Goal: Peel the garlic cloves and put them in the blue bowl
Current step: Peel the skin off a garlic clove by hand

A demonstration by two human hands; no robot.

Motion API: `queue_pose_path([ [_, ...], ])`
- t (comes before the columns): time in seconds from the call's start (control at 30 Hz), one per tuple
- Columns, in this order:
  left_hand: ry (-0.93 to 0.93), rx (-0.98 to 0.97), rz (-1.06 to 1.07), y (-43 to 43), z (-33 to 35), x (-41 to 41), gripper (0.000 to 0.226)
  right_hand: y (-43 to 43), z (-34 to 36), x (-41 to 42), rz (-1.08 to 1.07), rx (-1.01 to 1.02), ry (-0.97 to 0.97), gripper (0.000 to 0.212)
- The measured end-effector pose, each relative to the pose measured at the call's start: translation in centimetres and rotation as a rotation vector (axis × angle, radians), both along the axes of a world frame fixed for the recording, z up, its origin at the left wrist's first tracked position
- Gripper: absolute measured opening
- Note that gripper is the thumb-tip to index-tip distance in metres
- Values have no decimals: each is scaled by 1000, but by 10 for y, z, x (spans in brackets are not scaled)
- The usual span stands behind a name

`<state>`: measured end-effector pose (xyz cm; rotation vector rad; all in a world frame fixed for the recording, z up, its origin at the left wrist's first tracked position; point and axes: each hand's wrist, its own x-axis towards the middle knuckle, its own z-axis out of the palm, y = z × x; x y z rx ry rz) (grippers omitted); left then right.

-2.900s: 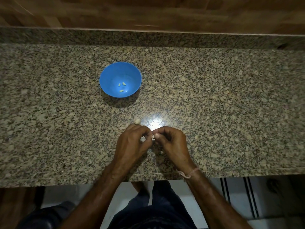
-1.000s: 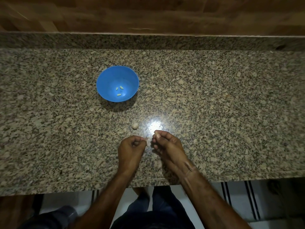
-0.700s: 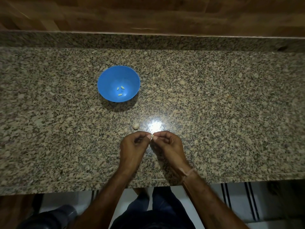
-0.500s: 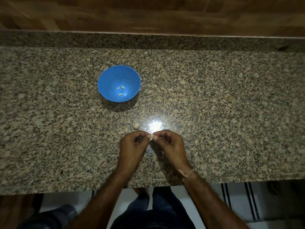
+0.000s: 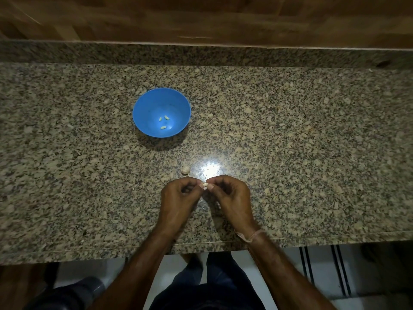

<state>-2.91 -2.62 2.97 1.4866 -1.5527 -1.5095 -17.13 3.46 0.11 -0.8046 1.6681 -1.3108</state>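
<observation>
Granite countertop (image 5: 290,153) bears a blue bowl (image 5: 145,108) with three peeled cloves (image 5: 163,127) lying in its bottom. Near the front edge, the person's left hand (image 5: 178,202) and right hand (image 5: 232,200) meet, curled fingertips of both pinching one small garlic clove (image 5: 204,185) between them. A pale garlic piece (image 5: 185,169) sits just beyond the hands.

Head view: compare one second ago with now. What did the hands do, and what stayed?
The left hand moved right to meet the right hand; both now pinch the garlic clove. The blue bowl, its three cloves and the loose garlic piece stayed.
</observation>
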Motion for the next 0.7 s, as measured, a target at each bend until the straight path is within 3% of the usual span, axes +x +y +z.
queue_pose_path([
  [0.43,143,227,162,5,-9,-6,11,-4,-3,2,13,50,-102,11],
  [0.7,107,116,140,0,-8,-5,14,-7,7,3,-17,81,-202,11],
])
